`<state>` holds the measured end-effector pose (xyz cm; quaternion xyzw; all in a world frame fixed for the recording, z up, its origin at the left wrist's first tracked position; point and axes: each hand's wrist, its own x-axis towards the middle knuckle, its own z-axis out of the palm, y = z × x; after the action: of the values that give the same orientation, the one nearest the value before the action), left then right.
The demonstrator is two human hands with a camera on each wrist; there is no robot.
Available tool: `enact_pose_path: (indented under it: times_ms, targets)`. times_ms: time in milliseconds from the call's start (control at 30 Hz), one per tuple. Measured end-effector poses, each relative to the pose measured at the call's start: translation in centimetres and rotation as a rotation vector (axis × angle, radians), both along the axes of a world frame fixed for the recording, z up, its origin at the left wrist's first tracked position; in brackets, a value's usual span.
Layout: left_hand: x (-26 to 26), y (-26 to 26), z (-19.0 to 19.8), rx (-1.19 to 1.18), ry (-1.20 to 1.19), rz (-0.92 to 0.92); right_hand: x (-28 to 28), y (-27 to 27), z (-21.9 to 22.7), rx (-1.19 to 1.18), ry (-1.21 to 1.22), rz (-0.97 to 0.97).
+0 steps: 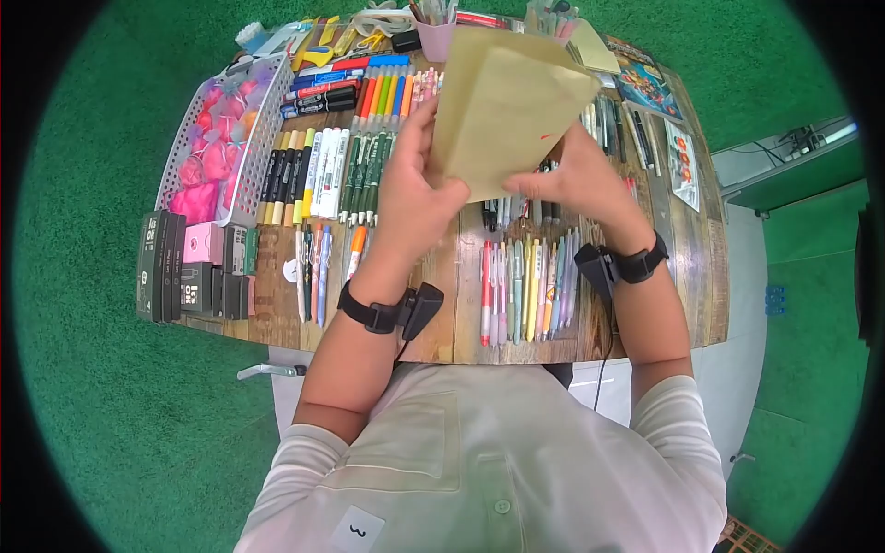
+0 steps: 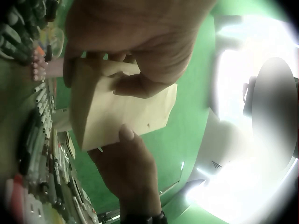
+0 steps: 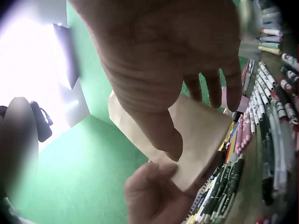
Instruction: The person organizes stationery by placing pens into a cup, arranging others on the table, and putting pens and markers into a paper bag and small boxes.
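A folded tan paper packet or bag (image 1: 516, 111) is held up above the table in the head view. The left hand (image 1: 415, 189) grips its lower left side, thumb on the near face and fingers behind. The right hand (image 1: 585, 180) holds the lower right side, its thumb near the bottom edge. In the left wrist view the paper (image 2: 126, 112) lies between the left hand (image 2: 140, 42) and the right hand (image 2: 128, 170). The right wrist view shows the right thumb over the paper (image 3: 196, 126), with the left hand (image 3: 156, 191) pinching its edge.
Rows of pens and markers (image 1: 530, 290) cover the wooden table (image 1: 429, 318). A white basket (image 1: 253, 166) of pink packets and several dark boxes (image 1: 161, 267) stand at the left. A pink pen cup (image 1: 435, 41) is at the back; a pad (image 1: 592, 48) and colourful packets (image 1: 645, 88) lie back right.
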<state>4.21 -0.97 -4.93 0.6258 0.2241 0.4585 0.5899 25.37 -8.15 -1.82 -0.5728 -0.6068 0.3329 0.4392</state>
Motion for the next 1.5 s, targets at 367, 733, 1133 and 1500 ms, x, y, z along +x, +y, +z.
enact_pose_path:
  times_ms: [367, 733, 1133, 1500]
  targets:
    - [-0.2, 0.7, -0.9, 0.017, 0.018, 0.018, -1.0, 0.5, -0.1, 0.024, 0.063, -0.043]
    - [-0.3, -1.0, -0.2, -0.15, -0.034, -0.162, 0.5, -2.2, 2.6, -0.049, -0.279, 0.28]
    - [1.0, -1.9, -0.4, -0.112, -0.357, -0.364, 3.0, -4.8, -0.7, -0.098, 0.138, 0.459]
    - [2.0, -3.2, -0.7, -0.282, -0.161, -0.362, 3.5, -5.8, -2.3, -0.036, 0.238, 0.149]
